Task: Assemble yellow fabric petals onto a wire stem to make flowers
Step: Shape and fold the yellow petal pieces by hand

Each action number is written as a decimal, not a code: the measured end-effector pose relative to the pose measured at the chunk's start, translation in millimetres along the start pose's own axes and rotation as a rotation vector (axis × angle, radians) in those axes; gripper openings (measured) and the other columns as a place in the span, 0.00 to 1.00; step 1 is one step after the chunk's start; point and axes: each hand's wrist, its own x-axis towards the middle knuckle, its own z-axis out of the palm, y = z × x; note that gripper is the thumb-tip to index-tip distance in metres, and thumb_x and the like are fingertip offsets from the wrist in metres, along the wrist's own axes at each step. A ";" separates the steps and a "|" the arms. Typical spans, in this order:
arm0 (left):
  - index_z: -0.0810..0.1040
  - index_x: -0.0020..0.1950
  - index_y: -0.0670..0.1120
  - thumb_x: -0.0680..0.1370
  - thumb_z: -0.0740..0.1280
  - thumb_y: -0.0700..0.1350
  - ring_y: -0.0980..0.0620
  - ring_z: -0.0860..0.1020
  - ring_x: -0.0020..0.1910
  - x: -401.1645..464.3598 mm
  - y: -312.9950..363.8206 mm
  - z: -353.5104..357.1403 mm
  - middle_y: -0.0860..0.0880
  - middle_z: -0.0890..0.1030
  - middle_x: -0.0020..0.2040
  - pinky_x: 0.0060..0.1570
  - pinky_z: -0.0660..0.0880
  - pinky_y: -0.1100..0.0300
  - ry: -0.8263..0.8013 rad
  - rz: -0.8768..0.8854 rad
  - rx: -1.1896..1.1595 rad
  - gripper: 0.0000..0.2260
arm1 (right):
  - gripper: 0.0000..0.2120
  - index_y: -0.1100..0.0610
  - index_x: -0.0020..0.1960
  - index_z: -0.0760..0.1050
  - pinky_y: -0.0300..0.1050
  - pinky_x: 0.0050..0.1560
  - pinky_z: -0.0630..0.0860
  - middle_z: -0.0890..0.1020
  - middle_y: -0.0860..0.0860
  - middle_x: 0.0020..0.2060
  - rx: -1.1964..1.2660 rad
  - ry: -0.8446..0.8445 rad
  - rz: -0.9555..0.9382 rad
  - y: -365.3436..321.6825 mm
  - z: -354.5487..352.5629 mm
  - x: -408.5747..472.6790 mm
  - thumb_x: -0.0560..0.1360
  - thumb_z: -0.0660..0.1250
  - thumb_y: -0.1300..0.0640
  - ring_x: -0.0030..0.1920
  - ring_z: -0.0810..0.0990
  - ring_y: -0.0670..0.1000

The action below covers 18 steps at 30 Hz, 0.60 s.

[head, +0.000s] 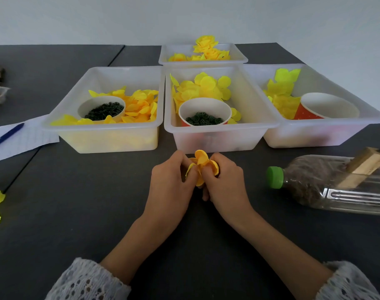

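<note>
Petals (pixel 201 165) fan upward between fingers (pixel 208 173).

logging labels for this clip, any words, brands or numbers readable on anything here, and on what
No readable text anywhere in this view.
Squared paper under the pen: grid lines only, no writing visible.
Plastic bottle: no label, only moulded ridges.
Red paper cups: pale specks, too small to read as print.
Clear bins: unmarked.
</note>
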 end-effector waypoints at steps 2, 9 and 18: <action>0.75 0.40 0.52 0.77 0.69 0.46 0.62 0.77 0.38 0.4 -1.0 -0.2 0.56 0.79 0.35 0.36 0.72 0.72 0.001 -0.027 -0.031 0.07 | 0.09 0.54 0.41 0.72 0.32 0.23 0.71 0.79 0.49 0.29 -0.005 -0.036 0.002 -0.8 -1.3 0.0 0.78 0.63 0.52 0.23 0.78 0.45; 0.73 0.39 0.53 0.77 0.69 0.43 0.62 0.75 0.36 0.0 -0.9 -0.9 0.55 0.77 0.34 0.35 0.71 0.72 -0.030 -0.004 -0.048 0.09 | 0.06 0.54 0.46 0.73 0.37 0.22 0.73 0.81 0.52 0.31 0.081 -0.101 0.099 -2.0 -6.1 6.0 0.81 0.61 0.55 0.24 0.81 0.50; 0.73 0.40 0.54 0.77 0.68 0.44 0.63 0.76 0.39 -1.8 2.0 1.6 0.56 0.78 0.36 0.37 0.71 0.72 -0.064 0.014 -0.048 0.08 | 0.11 0.57 0.42 0.73 0.43 0.24 0.76 0.82 0.52 0.30 0.236 -0.137 0.248 -1.0 -9.0 15.2 0.80 0.59 0.54 0.27 0.82 0.56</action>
